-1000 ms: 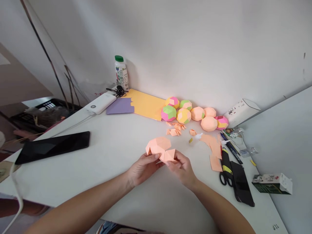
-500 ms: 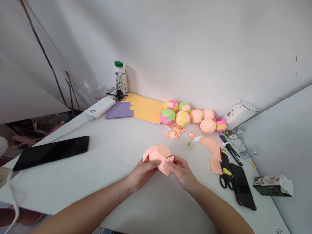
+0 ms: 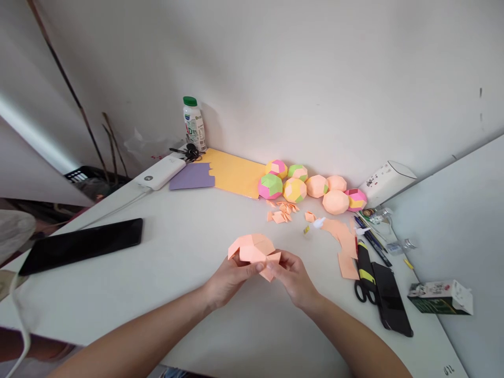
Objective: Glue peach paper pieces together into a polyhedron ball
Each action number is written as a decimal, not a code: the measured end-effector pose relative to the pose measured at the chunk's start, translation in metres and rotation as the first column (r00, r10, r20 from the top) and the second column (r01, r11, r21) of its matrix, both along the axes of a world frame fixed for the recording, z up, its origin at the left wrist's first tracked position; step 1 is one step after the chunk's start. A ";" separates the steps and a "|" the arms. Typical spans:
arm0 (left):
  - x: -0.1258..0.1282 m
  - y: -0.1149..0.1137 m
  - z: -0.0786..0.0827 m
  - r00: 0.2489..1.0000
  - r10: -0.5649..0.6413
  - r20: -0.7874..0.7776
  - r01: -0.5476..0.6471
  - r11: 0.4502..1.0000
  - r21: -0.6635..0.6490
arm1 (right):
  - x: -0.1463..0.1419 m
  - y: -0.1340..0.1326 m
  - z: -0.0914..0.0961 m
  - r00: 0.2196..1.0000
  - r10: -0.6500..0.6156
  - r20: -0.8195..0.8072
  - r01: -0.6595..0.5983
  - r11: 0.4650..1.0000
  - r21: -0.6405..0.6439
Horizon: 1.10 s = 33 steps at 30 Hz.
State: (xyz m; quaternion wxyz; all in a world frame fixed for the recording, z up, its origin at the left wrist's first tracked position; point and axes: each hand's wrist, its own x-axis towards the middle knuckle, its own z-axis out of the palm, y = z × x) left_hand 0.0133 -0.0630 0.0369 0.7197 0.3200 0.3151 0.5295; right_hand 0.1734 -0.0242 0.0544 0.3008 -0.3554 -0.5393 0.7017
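Between my hands is a peach folded-paper ball (image 3: 254,247), partly assembled, with loose flaps at its left and lower right. My left hand (image 3: 232,275) is closed on its lower left side, the thumb pressed on the paper. My right hand (image 3: 292,274) pinches a flap at the right edge. Fingers beneath the ball are hidden. Beyond it lie small peach paper pieces (image 3: 284,211) in a loose heap and a single folded piece (image 3: 310,216). Behind those sit several finished paper balls in pink, green, yellow and peach, among them a green-and-pink one (image 3: 270,186).
Yellow card (image 3: 236,173) and purple card (image 3: 192,176) lie at the back. A black phone (image 3: 84,245) and white power bank (image 3: 163,173) are on the left. At right are peach sheet scraps (image 3: 347,262), scissors (image 3: 365,291), another phone (image 3: 391,299) and a carton (image 3: 439,297).
The paper ball has tilted slightly, and its lower front now shows less. Both hands keep their hold on it. The view has shifted a little.
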 end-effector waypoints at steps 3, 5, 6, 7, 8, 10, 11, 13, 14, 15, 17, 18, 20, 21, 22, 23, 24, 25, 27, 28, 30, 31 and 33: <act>0.000 0.000 -0.003 1.000 -0.003 -0.002 0.003 1.000 -0.019 | 0.000 0.000 -0.002 1.000 0.003 -0.009 -0.003 1.000 0.005; 0.000 0.001 -0.003 1.000 -0.002 0.000 0.002 1.000 -0.019 | 0.000 0.000 -0.002 1.000 0.010 -0.010 -0.010 1.000 0.015; 0.000 0.001 -0.002 1.000 -0.001 -0.001 0.001 1.000 -0.019 | 0.000 0.000 -0.002 1.000 0.014 -0.008 -0.014 1.000 0.021; 0.000 0.001 -0.002 1.000 0.001 -0.003 -0.001 1.000 -0.020 | 0.000 0.000 -0.002 1.000 0.016 -0.007 -0.016 1.000 0.025; 0.000 0.001 -0.001 1.000 0.002 -0.007 -0.002 1.000 -0.020 | 0.000 0.000 -0.001 1.000 0.019 -0.005 -0.019 0.999 0.029; 0.000 0.001 0.000 1.000 0.002 -0.012 -0.002 1.000 -0.018 | 0.000 0.000 0.000 1.000 0.021 -0.004 -0.020 0.999 0.033; 0.000 0.001 0.000 1.000 0.000 -0.014 0.000 1.000 -0.017 | 0.000 0.000 0.000 1.000 0.021 -0.006 -0.020 0.999 0.032; 0.000 0.001 0.000 1.000 -0.005 -0.023 0.005 1.000 -0.018 | 0.000 0.000 0.001 1.000 0.021 -0.010 -0.021 0.999 0.026; 0.000 0.000 -0.001 0.999 -0.007 -0.031 0.007 1.000 -0.021 | 0.000 0.000 0.001 1.000 0.023 -0.012 -0.022 0.999 0.023; 0.000 0.000 -0.001 0.999 -0.010 -0.041 0.009 1.000 -0.022 | 0.000 0.000 0.001 1.000 0.022 -0.015 -0.022 1.000 0.022; 0.000 0.000 -0.001 0.998 -0.015 -0.058 0.014 1.000 -0.019 | 0.000 0.000 0.001 1.000 0.025 -0.013 -0.025 1.000 0.019; 0.000 0.000 -0.001 0.998 -0.018 -0.061 0.017 1.000 -0.015 | 0.000 0.000 0.001 1.000 0.027 -0.010 -0.026 1.000 0.016; 0.000 0.000 0.000 0.998 -0.030 -0.054 0.030 1.000 -0.002 | 0.000 0.001 0.002 1.000 0.029 -0.008 -0.029 1.000 0.009; 0.000 0.000 0.000 0.998 -0.035 -0.043 0.035 0.999 0.005 | 0.000 0.001 0.003 1.000 0.030 -0.008 -0.030 1.000 0.005; 0.000 0.000 0.001 0.999 -0.041 -0.029 0.041 0.999 0.013 | 0.000 0.002 0.003 0.999 0.033 -0.009 -0.033 0.999 -0.001; 0.000 0.000 0.001 0.999 -0.047 -0.015 0.048 0.999 0.024 | 0.000 0.002 0.003 0.999 0.039 -0.010 -0.039 0.999 -0.007; 0.000 0.000 0.001 0.999 -0.053 -0.004 0.053 0.998 0.034 | 0.000 0.003 0.004 0.999 0.052 -0.014 -0.052 0.999 -0.015; 0.000 0.000 0.001 0.998 -0.055 0.004 0.055 0.998 0.039 | 0.000 0.004 0.004 0.997 0.069 -0.019 -0.070 0.997 -0.025; 0.000 0.000 0.001 0.998 -0.056 0.001 0.056 0.998 0.037 | 0.001 0.005 0.004 0.993 0.110 -0.031 -0.111 0.993 -0.043; -0.001 0.000 0.001 0.998 -0.057 -0.007 0.057 0.998 0.031 | 0.001 0.005 0.004 0.991 0.127 -0.037 -0.129 0.990 -0.053; -0.001 0.000 0.001 0.998 -0.061 -0.029 0.062 0.998 0.014 | 0.001 0.006 0.003 0.988 0.148 -0.041 -0.151 0.986 -0.075; -0.001 0.000 0.001 0.997 -0.063 -0.038 0.063 0.998 0.007 | 0.001 0.007 0.003 0.987 0.154 -0.040 -0.157 0.984 -0.087; 0.000 0.000 0.001 0.997 -0.056 -0.049 0.055 0.998 -0.012 | 0.002 0.007 0.001 0.986 0.160 -0.039 -0.163 0.981 -0.108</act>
